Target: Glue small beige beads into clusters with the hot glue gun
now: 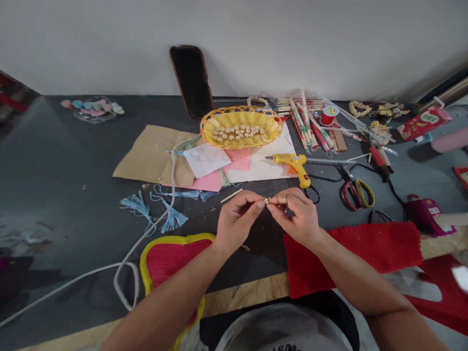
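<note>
Near the table's front, my left hand (239, 217) and my right hand (297, 214) meet fingertip to fingertip. Both pinch one small pale beige piece (267, 200) between thumb and forefinger; its details are too small to tell. Behind them a yellow woven basket (239, 141) holds several small cream flower-like pieces (239, 131). A yellow glue gun (298, 165) lies on white paper just beyond my right hand. A thin wooden stick (231, 195) rests by my left hand.
Blue tassels (174, 218), a white cable (171, 195) and brown paper (146, 156) lie left. Scissors (354, 192), a red thread spool (328, 116) and red felt (376, 246) are right. A phone (192, 80) leans on the wall. A red-yellow pad (171, 261) sits under my left forearm.
</note>
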Demonstrator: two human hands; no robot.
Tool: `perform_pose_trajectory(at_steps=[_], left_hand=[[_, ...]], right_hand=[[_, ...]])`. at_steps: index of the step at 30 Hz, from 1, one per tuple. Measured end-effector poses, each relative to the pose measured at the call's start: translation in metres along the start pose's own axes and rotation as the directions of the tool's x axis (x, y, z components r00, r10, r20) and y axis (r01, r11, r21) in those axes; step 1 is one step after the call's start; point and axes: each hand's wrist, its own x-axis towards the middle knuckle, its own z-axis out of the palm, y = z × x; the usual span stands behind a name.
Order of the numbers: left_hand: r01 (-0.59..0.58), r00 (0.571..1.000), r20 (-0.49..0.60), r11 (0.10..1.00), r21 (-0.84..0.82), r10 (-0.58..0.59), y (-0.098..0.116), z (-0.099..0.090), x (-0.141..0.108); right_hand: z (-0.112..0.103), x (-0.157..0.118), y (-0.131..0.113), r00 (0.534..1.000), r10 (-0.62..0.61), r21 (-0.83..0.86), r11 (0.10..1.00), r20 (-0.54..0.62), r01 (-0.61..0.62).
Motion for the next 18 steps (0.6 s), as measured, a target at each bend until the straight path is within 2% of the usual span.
perform_pose_trajectory(at_steps=[9, 18], left_hand=[[-0.066, 0.998, 0.029, 0.994, 0.082, 0.063, 0.0021, -0.0006, 0.0003], [-0.092, 0.996, 0.035, 0.983, 0.157, 0.088, 0.0037, -0.0001, -0.0004]], right_hand=[[-0.0010, 0.0010, 0.0000, 1.000, 0.008, -0.002, 1.000, -0.007, -0.008], [-0.0028, 0.0050, 0.0033, 0.994, -0.107, -0.111, 0.988, -0.010, 0.105]])
